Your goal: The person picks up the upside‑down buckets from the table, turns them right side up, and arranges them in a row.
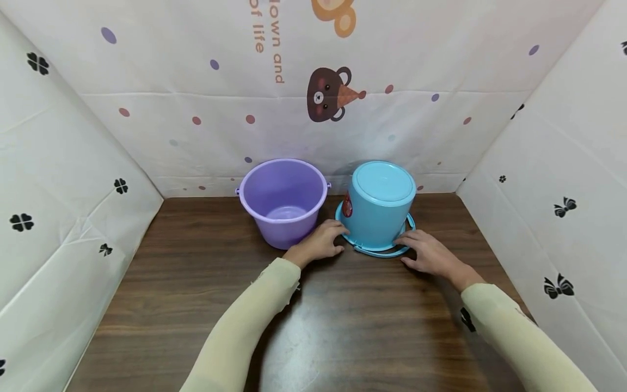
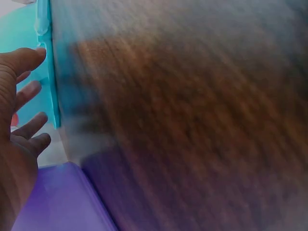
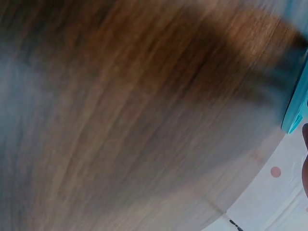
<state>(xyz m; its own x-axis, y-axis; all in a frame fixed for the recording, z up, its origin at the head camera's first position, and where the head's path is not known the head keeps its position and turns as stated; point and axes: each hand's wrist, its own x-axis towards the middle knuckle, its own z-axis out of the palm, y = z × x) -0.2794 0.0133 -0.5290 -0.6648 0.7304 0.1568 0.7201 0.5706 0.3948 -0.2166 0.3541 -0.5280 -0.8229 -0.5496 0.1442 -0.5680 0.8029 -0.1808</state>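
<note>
A light-blue bucket (image 1: 382,212) stands upside down at the back of the wooden table, its base facing up. Its handle (image 1: 384,253) lies on the table round the rim. My left hand (image 1: 320,240) is at the left side of that rim, and in the left wrist view its fingers (image 2: 31,94) are spread beside the bucket. On the other side my right hand (image 1: 426,253) has its fingertips at the rim and handle, thumb apart. Only a sliver of that hand shows in the right wrist view. Neither hand is seen to grip anything.
An upright purple bucket (image 1: 284,228) stands just left of the blue one, close behind my left forearm. Printed white sheeting (image 1: 196,147) rises at the back and both sides of the brown wooden table (image 1: 186,305).
</note>
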